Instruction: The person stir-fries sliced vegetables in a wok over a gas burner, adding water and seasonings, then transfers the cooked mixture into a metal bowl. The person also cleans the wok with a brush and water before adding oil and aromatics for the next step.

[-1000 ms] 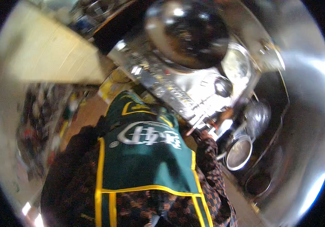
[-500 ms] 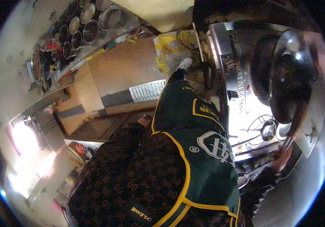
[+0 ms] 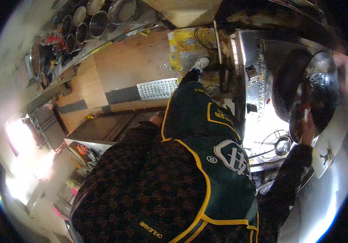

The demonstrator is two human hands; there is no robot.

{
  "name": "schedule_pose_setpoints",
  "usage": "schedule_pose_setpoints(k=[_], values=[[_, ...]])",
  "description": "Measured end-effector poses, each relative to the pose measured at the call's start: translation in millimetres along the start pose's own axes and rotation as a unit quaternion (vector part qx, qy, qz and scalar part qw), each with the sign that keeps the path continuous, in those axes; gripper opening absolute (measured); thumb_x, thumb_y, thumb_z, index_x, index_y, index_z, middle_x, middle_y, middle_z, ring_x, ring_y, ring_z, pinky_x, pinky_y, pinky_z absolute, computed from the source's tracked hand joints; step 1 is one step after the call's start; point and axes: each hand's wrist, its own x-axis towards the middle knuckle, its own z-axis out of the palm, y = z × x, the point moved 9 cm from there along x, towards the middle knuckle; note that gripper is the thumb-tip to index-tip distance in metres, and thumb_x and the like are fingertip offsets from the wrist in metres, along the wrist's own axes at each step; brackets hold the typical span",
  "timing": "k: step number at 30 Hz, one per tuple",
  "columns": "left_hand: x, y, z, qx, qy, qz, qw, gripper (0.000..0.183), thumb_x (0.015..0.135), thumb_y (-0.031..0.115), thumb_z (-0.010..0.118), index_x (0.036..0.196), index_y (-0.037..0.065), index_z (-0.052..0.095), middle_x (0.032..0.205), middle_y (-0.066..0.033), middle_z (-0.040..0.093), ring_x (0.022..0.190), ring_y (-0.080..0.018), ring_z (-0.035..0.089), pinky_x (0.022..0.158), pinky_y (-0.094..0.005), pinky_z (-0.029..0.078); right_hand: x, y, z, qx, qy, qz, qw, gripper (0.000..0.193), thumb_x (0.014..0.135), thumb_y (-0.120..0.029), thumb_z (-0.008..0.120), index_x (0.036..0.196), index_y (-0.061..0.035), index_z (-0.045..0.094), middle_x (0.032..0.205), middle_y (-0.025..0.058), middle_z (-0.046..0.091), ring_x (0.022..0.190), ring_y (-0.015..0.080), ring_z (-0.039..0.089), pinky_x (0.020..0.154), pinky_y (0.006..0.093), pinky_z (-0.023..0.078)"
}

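In the upper left of the frame, round grey metal pots and bowls (image 3: 99, 25) stand on a shelf. Near the centre, the left hand (image 3: 156, 118) shows partly beyond its dark patterned sleeve, next to the dark green apron with yellow edging (image 3: 192, 109); its grip cannot be told. Right of centre, a round-bowled steel ladle (image 3: 282, 148) lies over a wire ring, on the bright steel stove top (image 3: 255, 87). At the right, the right hand (image 3: 308, 128) is by a slim pale piece (image 3: 306, 115) — too blurred to tell if the fingers pinch it. The large round black metal wok (image 3: 324, 87) lies mostly above this hand, its foreshortened oval running up the frame — the right hand is far nearer, overlapping its lower part.
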Motion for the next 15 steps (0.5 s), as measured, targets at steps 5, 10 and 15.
schedule_pose_setpoints(k=[5, 10, 15], values=[[21.4, 14.1, -52.9, 0.029, -0.004, 0.042, 0.999, 0.030, 0.096, 0.032, 0.055, 0.088, 0.004, 0.063, 0.081, -0.0092, 0.063, 0.075, -0.0242, 0.059, 0.070, -0.0411, 0.047, -69.3, -7.5, -14.7, -0.081, -0.067, -0.028, 0.994, 0.060, 0.089, -0.012, 0.062, 0.146, -0.0149, 0.043, 0.127, 0.0103, 0.064, 0.121, 0.0225, 0.059, 0.102, 0.0350, 0.046], [39.0, 15.8, -118.7, 0.030, -0.010, 0.026, 0.999, 0.030, 0.096, 0.031, 0.055, 0.090, 0.003, 0.063, 0.082, -0.0097, 0.063, 0.077, -0.0248, 0.059, 0.072, -0.0416, 0.046, 34.8, -30.9, -51.6, -0.257, 0.032, 0.005, 0.966, 0.055, 0.093, -0.038, 0.061, 0.142, -0.0171, 0.048, 0.136, 0.0150, 0.058, 0.120, 0.0272, 0.060, 0.098, 0.0389, 0.048], [42.6, 22.4, -164.2, 0.036, -0.012, 0.010, 0.999, 0.029, 0.096, 0.030, 0.055, 0.091, 0.003, 0.063, 0.084, -0.0103, 0.064, 0.078, -0.0255, 0.060, 0.073, -0.0422, 0.046, 25.7, -64.4, 37.7, 0.019, 0.129, -0.007, 0.991, 0.053, 0.083, -0.039, 0.072, 0.130, -0.0174, 0.061, 0.111, 0.0169, 0.069, 0.098, 0.0270, 0.068, 0.080, 0.0369, 0.055]])
